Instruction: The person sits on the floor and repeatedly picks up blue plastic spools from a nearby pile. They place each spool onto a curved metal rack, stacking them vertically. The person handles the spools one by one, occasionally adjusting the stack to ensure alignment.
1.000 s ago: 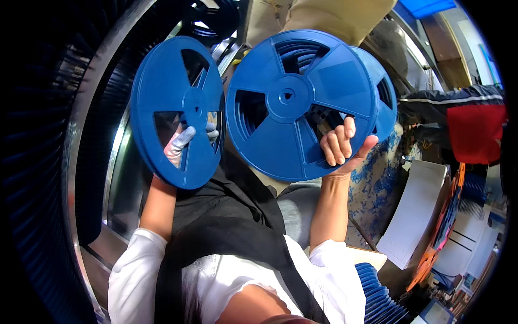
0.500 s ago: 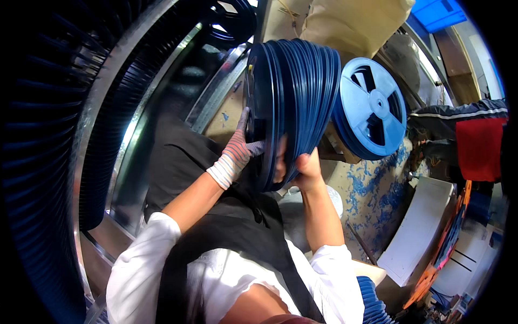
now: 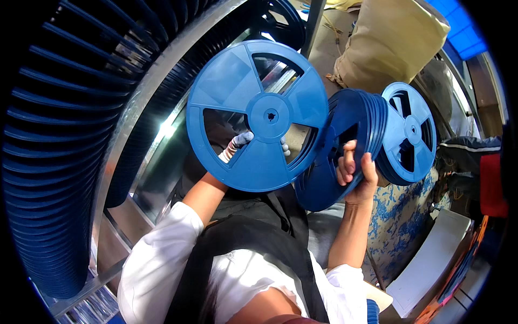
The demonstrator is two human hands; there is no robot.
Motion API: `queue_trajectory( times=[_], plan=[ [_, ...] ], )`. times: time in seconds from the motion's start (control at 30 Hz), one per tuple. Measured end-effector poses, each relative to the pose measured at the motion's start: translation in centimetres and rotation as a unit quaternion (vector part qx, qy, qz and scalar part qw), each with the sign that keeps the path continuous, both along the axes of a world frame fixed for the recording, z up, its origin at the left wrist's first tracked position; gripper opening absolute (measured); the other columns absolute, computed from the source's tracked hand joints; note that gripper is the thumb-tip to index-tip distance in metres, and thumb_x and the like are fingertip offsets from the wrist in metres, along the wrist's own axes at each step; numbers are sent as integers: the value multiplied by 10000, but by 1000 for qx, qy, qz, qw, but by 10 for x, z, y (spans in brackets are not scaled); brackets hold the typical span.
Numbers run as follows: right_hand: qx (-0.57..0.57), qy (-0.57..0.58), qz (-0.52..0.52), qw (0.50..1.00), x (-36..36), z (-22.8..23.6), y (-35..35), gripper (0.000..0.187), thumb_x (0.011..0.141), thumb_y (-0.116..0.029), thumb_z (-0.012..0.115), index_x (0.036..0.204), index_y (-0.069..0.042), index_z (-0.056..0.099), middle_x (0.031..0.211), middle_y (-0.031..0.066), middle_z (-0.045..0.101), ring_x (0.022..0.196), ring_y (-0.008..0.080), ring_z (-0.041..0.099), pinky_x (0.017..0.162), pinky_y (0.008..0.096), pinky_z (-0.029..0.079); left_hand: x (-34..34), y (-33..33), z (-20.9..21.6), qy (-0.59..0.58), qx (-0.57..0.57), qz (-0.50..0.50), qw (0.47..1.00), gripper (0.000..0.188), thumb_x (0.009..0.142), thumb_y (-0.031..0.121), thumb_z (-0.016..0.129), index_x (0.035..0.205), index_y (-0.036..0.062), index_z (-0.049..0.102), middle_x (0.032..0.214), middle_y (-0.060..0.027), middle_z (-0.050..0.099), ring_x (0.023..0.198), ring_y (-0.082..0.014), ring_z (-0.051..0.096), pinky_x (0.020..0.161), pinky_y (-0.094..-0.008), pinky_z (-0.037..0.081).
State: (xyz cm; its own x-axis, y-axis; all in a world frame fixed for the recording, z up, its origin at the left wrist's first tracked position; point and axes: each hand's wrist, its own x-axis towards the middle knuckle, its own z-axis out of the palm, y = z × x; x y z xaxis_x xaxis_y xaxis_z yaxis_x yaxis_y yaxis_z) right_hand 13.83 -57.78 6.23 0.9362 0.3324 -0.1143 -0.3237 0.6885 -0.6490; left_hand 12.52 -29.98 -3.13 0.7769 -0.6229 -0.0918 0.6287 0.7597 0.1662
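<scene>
Hands [image 3: 356, 173] hold one reel [image 3: 258, 115], one stack [image 3: 345, 146].

a single blue plastic reel [image 3: 258, 116], round with three wedge-shaped cutouts and a small centre hub, is held up flat-face to the camera. just beside it on the right, a stack of like blue reels [image 3: 345, 146] is gripped edge-on, tilted, its rims lined up closely together.

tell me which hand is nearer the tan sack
Right. The right hand grips the reel stack just below the tan sack; the left hand is farther left, behind the single reel.
</scene>
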Motion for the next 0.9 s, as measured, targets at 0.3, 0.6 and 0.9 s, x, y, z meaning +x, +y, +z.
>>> queue_trajectory(
  times=[0.3, 0.6, 0.9],
  plan=[
    [91, -42, 31, 995, 14, -6, -16, 497, 932, -414, 517, 1078, 56, 449, 597, 10, 429, 466, 71, 413, 395, 191, 381, 5, -1, 4, -29, -44, 47, 997, 772, 679, 420, 740, 1259, 21, 421, 1111, -178, 533, 1128, -394, 505, 951, -553, 446],
    [169, -110, 10, 979, 30, -12, -42, 594, 840, -510, 615, 1034, 34, 474, 553, -2, 448, 418, 73, 414, 342, 193, 353, -12, 3, 8, 21, 10, 73, 997, 739, 726, 469, 687, 1225, -11, 429, 1111, -149, 490, 1134, -338, 472, 966, -461, 418],
    [210, -262, -80, 938, 28, -9, -70, 470, 867, -465, 595, 930, -13, 485, 483, -22, 444, 361, 39, 421, 305, 156, 372, -34, 2, 21, 25, 99, 78, 992, 803, 676, 418, 754, 1245, -37, 415, 1094, -168, 545, 1093, -304, 523, 1000, -423, 423]
  ],
)
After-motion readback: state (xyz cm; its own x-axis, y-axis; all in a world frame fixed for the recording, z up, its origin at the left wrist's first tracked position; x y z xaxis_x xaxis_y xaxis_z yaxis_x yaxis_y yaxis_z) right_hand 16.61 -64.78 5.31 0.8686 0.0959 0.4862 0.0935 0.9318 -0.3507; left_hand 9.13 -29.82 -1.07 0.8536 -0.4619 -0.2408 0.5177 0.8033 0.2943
